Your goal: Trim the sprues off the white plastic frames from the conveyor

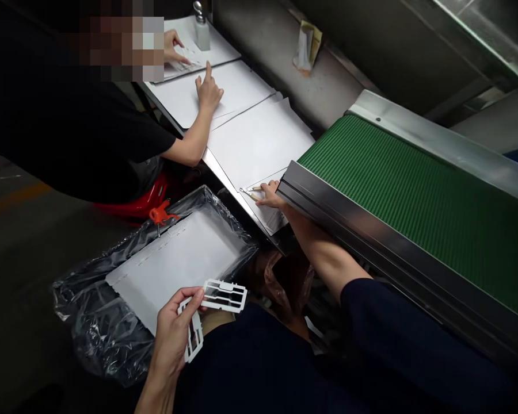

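Observation:
Two white slotted plastic frames are pinched in my left hand (176, 319) at the bottom centre. One frame (225, 295) points right and the other frame (194, 339) hangs downward, beside the lined box. My right hand (269, 194) reaches to the near end of the paper-covered table, its fingers closed on small metal cutters (251, 191) with pale handles. Paper sheets (263, 138) lie under and behind the cutters.
A box lined with dark plastic (90, 322) holds a white sheet (185, 253); an orange-handled tool (160, 215) sits on its rim. The green conveyor (414, 190) stands right. Another person's hands (209, 92) rest over the table near a small bottle (202, 34).

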Demonstrator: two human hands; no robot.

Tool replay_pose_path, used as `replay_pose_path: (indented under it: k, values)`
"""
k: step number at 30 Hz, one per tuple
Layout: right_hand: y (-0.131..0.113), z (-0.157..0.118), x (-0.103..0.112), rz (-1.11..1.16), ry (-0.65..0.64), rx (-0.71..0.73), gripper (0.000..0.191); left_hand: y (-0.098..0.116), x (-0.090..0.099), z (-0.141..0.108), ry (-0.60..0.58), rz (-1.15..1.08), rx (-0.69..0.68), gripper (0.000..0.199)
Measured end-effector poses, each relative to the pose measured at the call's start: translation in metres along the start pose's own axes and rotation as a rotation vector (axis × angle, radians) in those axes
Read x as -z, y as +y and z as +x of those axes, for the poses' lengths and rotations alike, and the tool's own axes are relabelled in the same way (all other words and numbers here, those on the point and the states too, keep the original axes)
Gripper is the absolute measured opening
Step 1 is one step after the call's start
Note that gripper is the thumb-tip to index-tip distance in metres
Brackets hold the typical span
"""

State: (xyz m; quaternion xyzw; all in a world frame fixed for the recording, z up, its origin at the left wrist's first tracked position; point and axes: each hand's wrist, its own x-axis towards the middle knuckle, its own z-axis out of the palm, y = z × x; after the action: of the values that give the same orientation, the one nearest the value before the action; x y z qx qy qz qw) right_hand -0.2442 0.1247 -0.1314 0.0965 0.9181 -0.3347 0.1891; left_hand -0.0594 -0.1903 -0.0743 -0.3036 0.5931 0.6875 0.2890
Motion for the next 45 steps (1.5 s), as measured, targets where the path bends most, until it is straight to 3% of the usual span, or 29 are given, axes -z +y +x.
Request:
replay_pose_path:
  k: [4, 6, 10, 13, 17, 23, 30, 36, 45]
  values:
    - [-0.008, -0.030, -0.017, 0.157, 0.001, 0.008, 0.042, 0.006, -0.006, 0.009, -0.075, -0.029, 0.039, 0.035]
    - [-0.012, -0.064, -0.030, 0.280, -0.046, 0.023, 0.033, 0.010, -0.013, 0.013, -0.111, -0.034, 0.051, 0.035]
    - [-0.008, -0.150, -0.047, 0.578, -0.137, 0.022, 0.037, 0.021, -0.032, 0.020, -0.182, -0.014, 0.086, 0.032]
    - [0.002, -0.206, -0.046, 0.883, -0.166, -0.030, 0.031, 0.025, -0.050, 0.019, -0.246, 0.041, 0.095, 0.030]
    - [0.013, -0.252, -0.035, 1.144, -0.136, 0.019, 0.035, 0.023, -0.076, 0.012, -0.326, 0.130, 0.102, 0.031]
    - [0.024, -0.294, -0.022, 1.231, 0.022, 0.055, 0.027, 0.011, -0.110, -0.005, -0.399, 0.231, 0.109, 0.033]
    - [0.037, -0.331, -0.022, 1.182, 0.169, 0.051, 0.026, 0.001, -0.129, -0.026, -0.488, 0.344, 0.114, 0.032]
    - [0.045, -0.349, -0.030, 1.225, 0.262, 0.094, 0.026, -0.001, -0.139, -0.039, -0.510, 0.381, 0.141, 0.038]
    - [0.046, -0.366, -0.043, 1.270, 0.327, 0.122, 0.029, -0.009, -0.143, -0.038, -0.538, 0.464, 0.127, 0.042]
